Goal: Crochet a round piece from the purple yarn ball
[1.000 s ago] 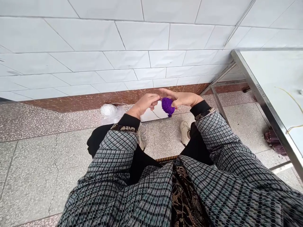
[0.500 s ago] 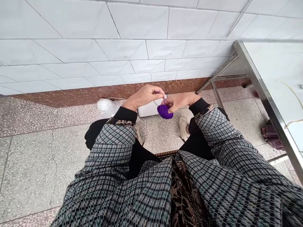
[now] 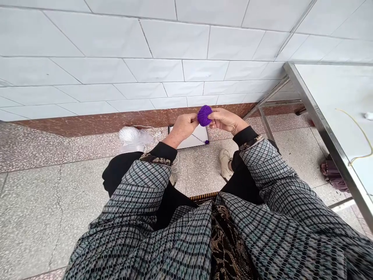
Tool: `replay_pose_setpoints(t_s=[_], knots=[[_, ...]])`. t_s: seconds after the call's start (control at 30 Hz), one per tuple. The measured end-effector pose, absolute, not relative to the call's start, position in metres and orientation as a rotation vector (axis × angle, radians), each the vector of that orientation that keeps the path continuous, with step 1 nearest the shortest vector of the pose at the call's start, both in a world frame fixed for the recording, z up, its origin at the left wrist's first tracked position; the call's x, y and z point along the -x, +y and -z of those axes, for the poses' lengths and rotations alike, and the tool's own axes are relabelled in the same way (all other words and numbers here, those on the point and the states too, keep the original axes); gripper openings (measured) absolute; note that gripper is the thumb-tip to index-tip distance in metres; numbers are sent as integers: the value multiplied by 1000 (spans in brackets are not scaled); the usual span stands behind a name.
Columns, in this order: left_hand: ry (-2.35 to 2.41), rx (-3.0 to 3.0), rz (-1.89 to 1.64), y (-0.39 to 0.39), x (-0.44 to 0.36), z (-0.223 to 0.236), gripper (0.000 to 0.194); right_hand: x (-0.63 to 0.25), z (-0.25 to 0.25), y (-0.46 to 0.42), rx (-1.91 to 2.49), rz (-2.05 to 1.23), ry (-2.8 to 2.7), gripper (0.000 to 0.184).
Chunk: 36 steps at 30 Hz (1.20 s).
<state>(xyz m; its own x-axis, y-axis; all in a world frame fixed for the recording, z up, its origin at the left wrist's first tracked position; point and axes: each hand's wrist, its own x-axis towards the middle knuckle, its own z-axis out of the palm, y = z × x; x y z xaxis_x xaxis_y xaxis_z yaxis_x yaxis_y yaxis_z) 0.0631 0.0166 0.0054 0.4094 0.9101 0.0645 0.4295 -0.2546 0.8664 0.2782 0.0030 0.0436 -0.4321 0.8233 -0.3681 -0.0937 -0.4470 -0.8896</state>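
Observation:
A small ball of purple yarn (image 3: 204, 115) is held up in front of me between both hands. My right hand (image 3: 225, 121) has its fingers curled round the ball's right side. My left hand (image 3: 183, 128) is closed against the ball's left side, fingertips pinched at it. Below the hands a white board (image 3: 196, 139) lies on the floor with a dark thread line on it and a purple bit at its corner. Both arms wear grey checked sleeves over black cuffs.
A white yarn ball in clear plastic (image 3: 131, 136) lies on the floor at the left near the red-brown skirting. A steel-edged table (image 3: 322, 120) stands at the right with a yellow thread (image 3: 361, 134) on it. A purple cloth (image 3: 332, 174) lies under it. White tiled wall ahead.
Both hands lifted the purple ball higher and closer together. The left hand, earlier pinching a strand above the ball, now presses against the ball itself.

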Motion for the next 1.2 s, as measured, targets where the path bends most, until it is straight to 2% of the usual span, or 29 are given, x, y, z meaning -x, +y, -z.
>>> replay_pose_setpoints(t_s=[0.13,0.3,0.43,0.5,0.6,0.7,0.8,0.93,1.03,1.1,1.2], knots=[[1198,-1823,-709,17,-63,-4,21,-268,-45,6,1077,-1813,-1048,37],[1126,-1937,-623,10,-65,-6,21,-265,-32,19,1329,-1486,-1057,51],[1103,-2028,-726,11,-59,-16,20,-261,-19,21,1498,-1314,-1220,57],[1191,-2001,-787,16,-53,-22,19,-258,-20,16,1504,-1366,-1378,56],[1236,-1932,-820,26,-45,-28,15,-259,-29,6,1326,-1639,-1573,53],[1301,-1811,-794,33,-45,-24,17,-263,-39,3,1053,-1863,-1496,56],[1296,-1782,-682,30,-52,-17,17,-267,-40,9,1028,-1748,-1280,56],[972,-1965,-484,18,-58,-16,18,-266,-32,17,1391,-1450,-1155,49],[964,-1986,-587,16,-55,-21,19,-263,-31,15,1615,-1339,-1355,51],[1063,-1944,-706,20,-50,-23,18,-264,-32,10,1555,-1449,-1582,51],[1151,-1858,-781,28,-46,-20,17,-267,-36,5,1226,-1809,-1677,52]])
